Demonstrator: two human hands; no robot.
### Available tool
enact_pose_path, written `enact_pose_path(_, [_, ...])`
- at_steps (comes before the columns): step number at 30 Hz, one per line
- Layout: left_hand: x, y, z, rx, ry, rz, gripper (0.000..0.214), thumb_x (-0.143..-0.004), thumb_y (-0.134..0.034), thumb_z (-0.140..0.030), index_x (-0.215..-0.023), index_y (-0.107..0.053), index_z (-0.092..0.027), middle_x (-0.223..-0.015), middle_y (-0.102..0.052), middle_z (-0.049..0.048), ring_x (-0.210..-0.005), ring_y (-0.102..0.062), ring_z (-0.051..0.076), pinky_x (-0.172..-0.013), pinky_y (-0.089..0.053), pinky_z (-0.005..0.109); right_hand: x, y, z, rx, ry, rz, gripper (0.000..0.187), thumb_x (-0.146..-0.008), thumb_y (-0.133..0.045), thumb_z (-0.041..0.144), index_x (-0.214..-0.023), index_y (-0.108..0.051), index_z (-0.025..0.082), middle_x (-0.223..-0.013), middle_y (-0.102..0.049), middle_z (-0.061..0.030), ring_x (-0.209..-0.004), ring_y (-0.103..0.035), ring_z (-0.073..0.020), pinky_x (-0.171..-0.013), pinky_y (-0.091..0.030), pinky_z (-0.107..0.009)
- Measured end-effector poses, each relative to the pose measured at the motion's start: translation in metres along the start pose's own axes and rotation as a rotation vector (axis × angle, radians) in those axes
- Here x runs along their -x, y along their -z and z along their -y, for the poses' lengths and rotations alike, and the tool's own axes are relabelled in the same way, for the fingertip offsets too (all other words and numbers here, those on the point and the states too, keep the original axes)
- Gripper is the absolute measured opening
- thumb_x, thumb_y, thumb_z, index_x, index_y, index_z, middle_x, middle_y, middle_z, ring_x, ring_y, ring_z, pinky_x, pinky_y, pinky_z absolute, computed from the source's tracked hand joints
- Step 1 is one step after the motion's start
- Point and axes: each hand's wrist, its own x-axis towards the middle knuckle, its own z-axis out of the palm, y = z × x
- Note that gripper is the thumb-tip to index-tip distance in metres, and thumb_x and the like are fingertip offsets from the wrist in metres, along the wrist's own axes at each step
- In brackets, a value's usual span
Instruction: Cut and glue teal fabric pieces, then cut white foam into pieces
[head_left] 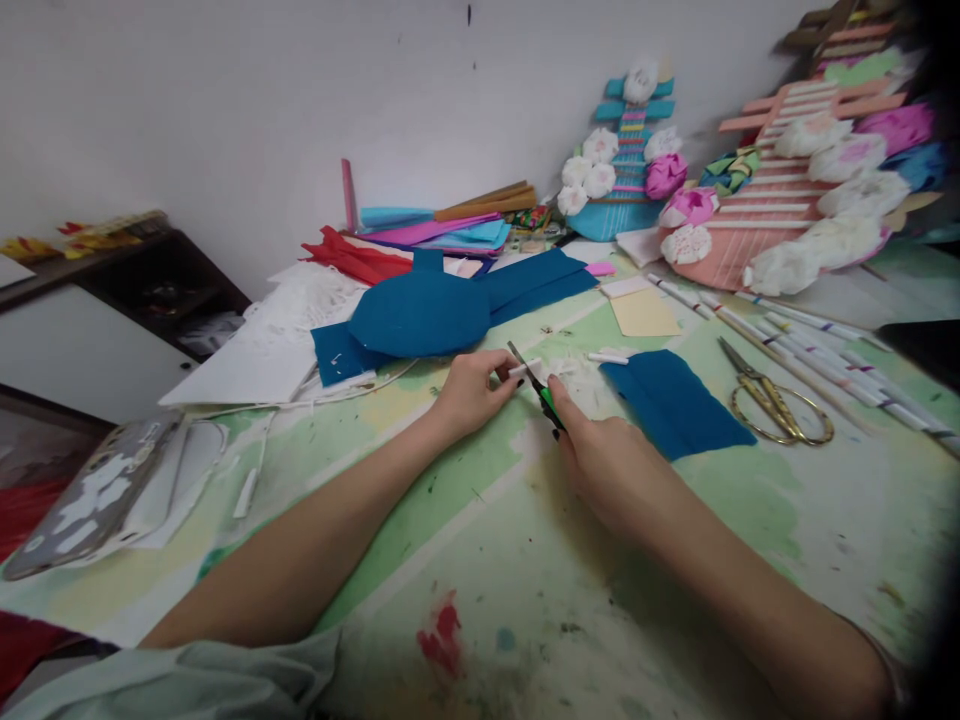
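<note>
My left hand [471, 390] is closed in a pinch on a small white paper strip [523, 369] above the green-painted table [465, 520]. My right hand [600, 460] is wrapped round small green-handled scissors [537, 388], whose dark blades point up and left and meet the strip. White paper scraps [581, 375] lie just behind the blades. A blue felt rectangle [675, 402] lies right of my right hand.
Gold scissors [772, 400] and several white rolled sticks [817, 355] lie at right. Blue felt shapes [435, 312], white sheets [255, 350] and coloured paper are behind. Paper-flower crafts [765, 215] lean on the wall. A phone case [90, 495] lies at left.
</note>
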Motion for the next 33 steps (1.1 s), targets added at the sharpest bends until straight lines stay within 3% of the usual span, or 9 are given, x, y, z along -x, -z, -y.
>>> enact_pose_path(17, [0.0020,-0.0031,-0.0008,-0.012,0.034,-0.031,0.009,-0.077,-0.059,-0.014,-0.080,-0.068,-0.017,-0.069,-0.068,0.0003,-0.064,-0.060,0.013,-0.062,-0.043,0.023,0.0006,0.0035,0.0005,-0.004,-0.003,0.050,0.066,-0.095,-0.033,0.021,-0.154,-0.004,0.020,-0.071,-0.063,-0.0123,-0.069,-0.063,-0.0292,-0.055,-0.037,-0.031])
enact_pose_path(33, [0.0013,-0.0037,0.0009,-0.013,0.054,-0.034,0.010,-0.076,-0.060,-0.015,-0.081,-0.069,-0.015,-0.069,-0.068,0.0008,-0.063,-0.060,0.013,-0.062,-0.042,0.023,0.0002,0.0055,-0.0014,-0.062,-0.008,0.118,0.062,-0.095,-0.031,0.023,-0.154,-0.012,0.021,-0.079,-0.064,-0.0170,-0.074,-0.063,-0.0327,-0.058,-0.040,-0.035])
